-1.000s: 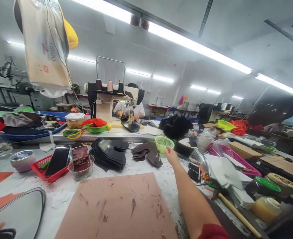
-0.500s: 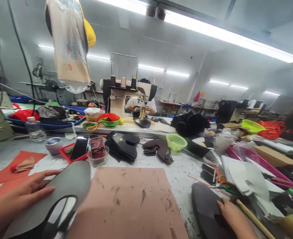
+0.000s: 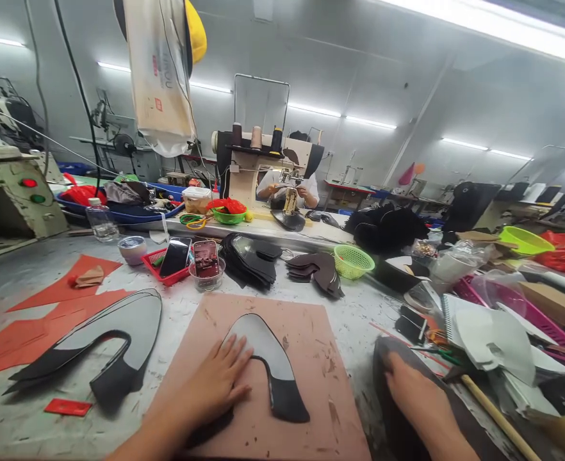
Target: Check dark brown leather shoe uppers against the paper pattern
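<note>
A curved shoe-upper piece (image 3: 263, 339), light grey with a black end, lies flat on a pink cutting board (image 3: 311, 326). My left hand (image 3: 220, 378) rests on its left side with fingers spread; the forearm hides part of the piece. To the right of the board, my right hand (image 3: 414, 390) has its fingers pressed together at the edge of a dark upper piece (image 3: 383, 384), which is blurred and partly covered by the hand. More grey and black upper pieces (image 3: 141, 333) lie stacked on the table at left.
Piles of black pieces (image 3: 248, 262) and dark brown pieces (image 3: 316, 269) sit behind the board, near a green basket (image 3: 353, 262). A hammer handle (image 3: 494, 410) lies at right beside white templates (image 3: 494, 333). Beyond stands a sewing machine (image 3: 244, 169), with a person behind it.
My left hand has moved right from the left-hand stack onto the board, where a grey and black piece now lies. My right hand has shifted slightly left and up on the dark pieces.
</note>
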A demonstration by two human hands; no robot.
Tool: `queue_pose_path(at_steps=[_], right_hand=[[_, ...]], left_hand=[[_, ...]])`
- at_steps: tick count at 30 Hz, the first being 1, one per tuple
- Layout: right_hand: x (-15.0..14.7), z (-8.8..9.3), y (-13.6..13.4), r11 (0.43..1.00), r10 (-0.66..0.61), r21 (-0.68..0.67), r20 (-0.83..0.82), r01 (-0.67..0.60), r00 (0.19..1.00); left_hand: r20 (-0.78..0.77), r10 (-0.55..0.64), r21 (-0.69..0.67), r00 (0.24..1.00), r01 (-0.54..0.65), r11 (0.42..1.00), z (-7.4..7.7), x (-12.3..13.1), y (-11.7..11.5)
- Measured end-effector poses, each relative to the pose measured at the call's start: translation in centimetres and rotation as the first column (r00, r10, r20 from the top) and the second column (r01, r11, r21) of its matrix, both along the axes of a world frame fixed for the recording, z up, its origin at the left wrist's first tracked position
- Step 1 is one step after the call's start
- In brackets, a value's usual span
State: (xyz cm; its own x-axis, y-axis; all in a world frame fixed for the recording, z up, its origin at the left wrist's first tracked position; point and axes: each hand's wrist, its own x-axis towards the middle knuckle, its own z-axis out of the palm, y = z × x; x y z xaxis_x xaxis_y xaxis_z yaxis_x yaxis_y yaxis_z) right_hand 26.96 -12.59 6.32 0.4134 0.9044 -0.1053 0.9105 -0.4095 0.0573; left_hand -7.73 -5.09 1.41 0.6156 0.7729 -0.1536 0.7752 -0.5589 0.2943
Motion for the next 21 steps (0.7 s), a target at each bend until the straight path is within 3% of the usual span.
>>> queue_pose_path(at_steps=[3, 6, 8, 11, 13, 15, 17, 18, 21], right_hand=[[-4.9, 3.7, -0.3, 0.965, 0.261, 0.068, -0.264, -0.252, 0.929], [-8.7, 7.3, -0.5, 0.849, 0.528, 0.352, -0.515, -0.395, 0.675], [-10.3, 8.7, 0.1, 0.783, 0.621, 0.506, -0.615, -0.361, 0.485], [-11.8, 7.9, 2.3, 0.794, 0.608, 0.579, -0.763, -0.186, 0.217], [-12.5, 5.7, 4.0, 0.851, 0.524, 0.521, -0.851, -0.058, 0.041], [-13.2, 2.7, 5.2, 0.91, 0.413, 0.414, -0.908, 0.013, -0.07], [-13.7, -0.3, 5.8, 0.939, 0.344, 0.343, -0.938, 0.029, -0.05], [-14.0, -1.6, 5.9, 0.938, 0.345, 0.345, -0.939, 0.022, 0.006], [-14.3, -4.1, 6.2, 0.883, 0.465, 0.466, -0.856, -0.052, 0.226]], left_hand=[[0.026, -0.031, 0.0, 0.999, 0.031, 1.0, 0.7, 0.4, 0.4], [0.258, 0.038, -0.08, 0.965, -0.018, 0.997, 2.6, 1.1, 0.8], [0.518, 0.096, -0.212, 0.85, 0.019, 0.977, 4.4, 1.4, 0.6], [0.764, 0.308, -0.463, 0.567, 0.149, 0.874, 6.8, 1.3, 0.0], [0.739, 0.522, -0.631, 0.426, 0.168, 0.757, 7.6, 1.0, -0.4], [0.634, 0.686, -0.761, 0.357, 0.131, 0.635, 7.3, 0.6, -0.5], [0.543, 0.76, -0.824, 0.358, 0.051, 0.565, 6.1, 0.2, -0.3], [0.523, 0.763, -0.821, 0.38, -0.019, 0.571, 5.2, 0.0, -0.1], [0.513, 0.68, -0.633, 0.525, -0.304, 0.712, 2.4, -0.2, 1.1]])
